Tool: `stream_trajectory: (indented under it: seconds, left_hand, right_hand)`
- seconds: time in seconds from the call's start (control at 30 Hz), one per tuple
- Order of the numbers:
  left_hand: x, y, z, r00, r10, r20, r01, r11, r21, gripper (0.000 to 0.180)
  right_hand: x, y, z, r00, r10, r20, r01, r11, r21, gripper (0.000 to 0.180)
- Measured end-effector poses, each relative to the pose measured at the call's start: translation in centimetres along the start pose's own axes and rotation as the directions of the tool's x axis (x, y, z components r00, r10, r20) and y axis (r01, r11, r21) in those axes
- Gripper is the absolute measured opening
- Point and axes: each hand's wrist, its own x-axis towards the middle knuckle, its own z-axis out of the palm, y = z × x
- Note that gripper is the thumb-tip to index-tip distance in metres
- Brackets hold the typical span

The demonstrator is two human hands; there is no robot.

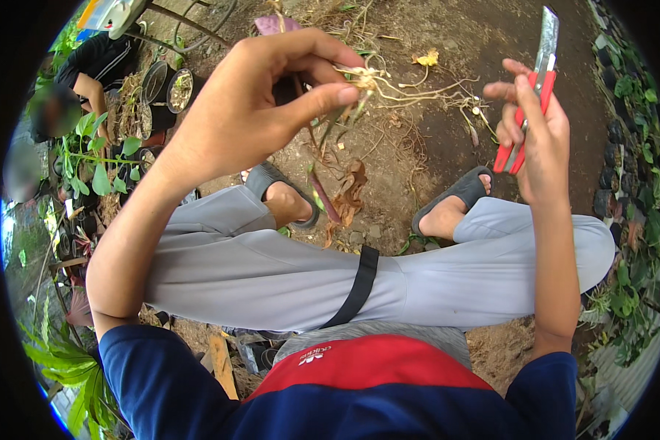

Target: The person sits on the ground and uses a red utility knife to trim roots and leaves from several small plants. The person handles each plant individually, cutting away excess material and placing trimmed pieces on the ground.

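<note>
Here a small uprooted plant (359, 92) is pinched between the thumb and fingers of the left hand (253, 103), raised above the knees, with its pale, stringy roots (425, 92) trailing toward the right. The right hand (539, 128) is closed around the red handle of a cutter knife (537, 81), whose flat metal blade is extended and points upward, apart from the plant. The step in hand appears to be the trimming of the roots or stem. For the next move the blade would have to be turned and brought to the thin, wiry fibres while the plant is held steady. Below, grey trousers (286, 271), dark sandals (458, 194) and bare brown soil (462, 37) strewn with dry leaves are seen; black pots (167, 84) stand at upper left.
</note>
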Motion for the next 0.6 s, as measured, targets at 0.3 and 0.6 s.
stream_trajectory:
  seconds: [0.3, 0.6]
  left_hand:
    - [-0.7, 2.2, 0.3, 0.993, 0.105, -0.046, -0.102, 0.993, 0.062, 0.038]
    - [-1.2, 2.7, 0.9, 0.995, 0.095, 0.030, -0.098, 0.991, 0.094, 0.041]
  right_hand:
    - [-5.1, -3.0, 4.7, 0.954, -0.099, 0.283, 0.149, 0.975, -0.163, 0.045]
    - [-4.5, -2.9, 6.0, 0.969, 0.001, 0.245, 0.032, 0.991, -0.131, 0.033]
